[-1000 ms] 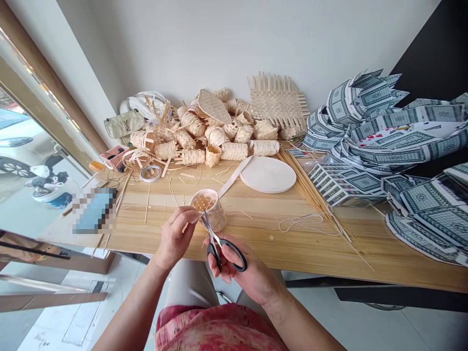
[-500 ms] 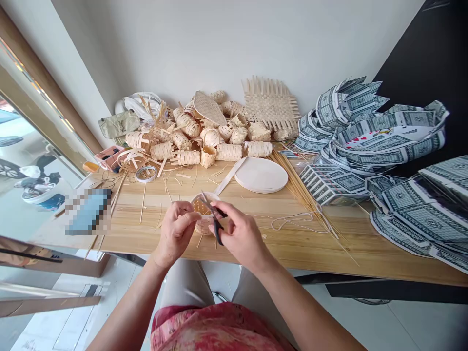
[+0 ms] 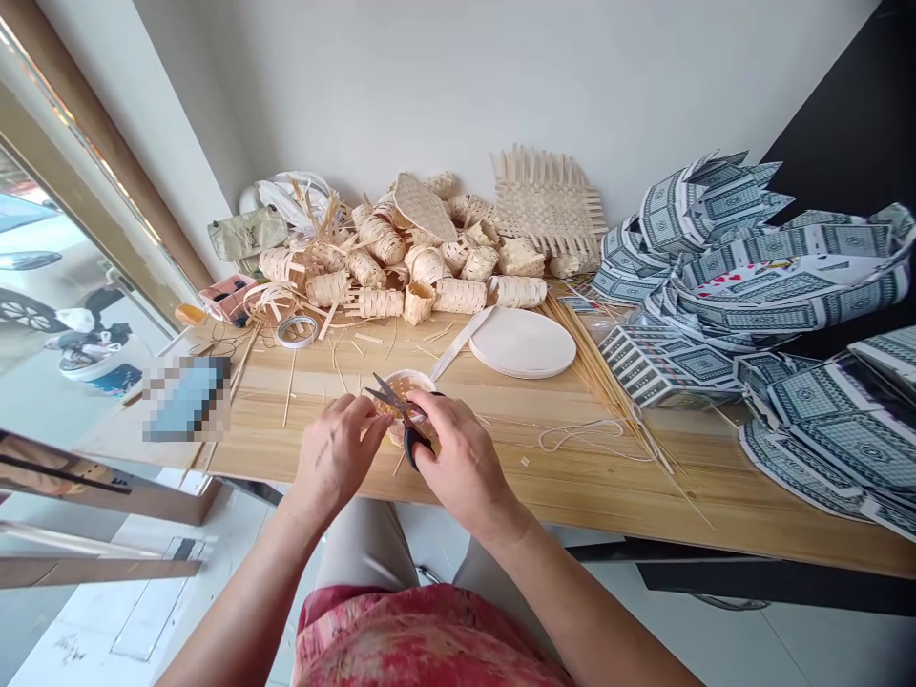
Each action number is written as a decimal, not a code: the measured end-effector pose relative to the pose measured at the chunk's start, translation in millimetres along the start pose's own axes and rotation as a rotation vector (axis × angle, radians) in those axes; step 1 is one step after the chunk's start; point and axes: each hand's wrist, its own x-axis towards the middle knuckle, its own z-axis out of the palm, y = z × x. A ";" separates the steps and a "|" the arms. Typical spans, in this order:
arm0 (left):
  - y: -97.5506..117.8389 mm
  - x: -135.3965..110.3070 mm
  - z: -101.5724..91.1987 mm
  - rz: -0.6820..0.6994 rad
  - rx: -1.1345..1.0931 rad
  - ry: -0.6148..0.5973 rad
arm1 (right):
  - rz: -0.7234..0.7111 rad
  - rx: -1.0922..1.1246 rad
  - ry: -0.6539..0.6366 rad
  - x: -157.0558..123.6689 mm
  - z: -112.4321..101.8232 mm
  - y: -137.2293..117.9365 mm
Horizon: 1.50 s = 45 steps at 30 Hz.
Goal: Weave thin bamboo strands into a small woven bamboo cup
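— What are your fingers doing?

— My left fingers (image 3: 348, 412) are pressed close together and curled against a small woven bamboo cup (image 3: 402, 384). My right fingers (image 3: 445, 408) are wrapped around the black handles of a pair of scissors (image 3: 413, 447), pinching them in my palm.

— And the blades (image 3: 385, 397)?

— They're slightly parted and point left across the cup's rim. I can't tell whether they're gripping a strip.

— Where's the cup?

— It's between my left hand (image 3: 333, 458) and right hand (image 3: 465, 468), over a wooden table (image 3: 587, 491). I can't tell whether it touches the wood.

— What's around you?

— Loose bamboo strips (image 3: 372, 339) lie scattered near my hands. Ahead are a round white disc (image 3: 522, 342), a tape roll (image 3: 296, 331) and a heap of woven bamboo tubes (image 3: 379, 277), with a woven bamboo mat (image 3: 548, 202) against the wall. To the right, a bundle of bamboo sticks (image 3: 591, 367) lies beside printed playing-card boxes (image 3: 665, 367).
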 end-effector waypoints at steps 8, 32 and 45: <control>-0.9 8.7 -0.1 0.070 -0.292 0.028 | -0.071 -0.162 0.022 0.9 2.8 -2.6; -2.7 3.3 5.9 -0.458 -1.075 -0.042 | 0.660 1.040 -0.588 -33.3 -17.9 7.9; -0.3 -0.6 14.1 -0.507 -1.225 -0.093 | 0.782 1.256 -0.603 -29.5 -6.2 6.2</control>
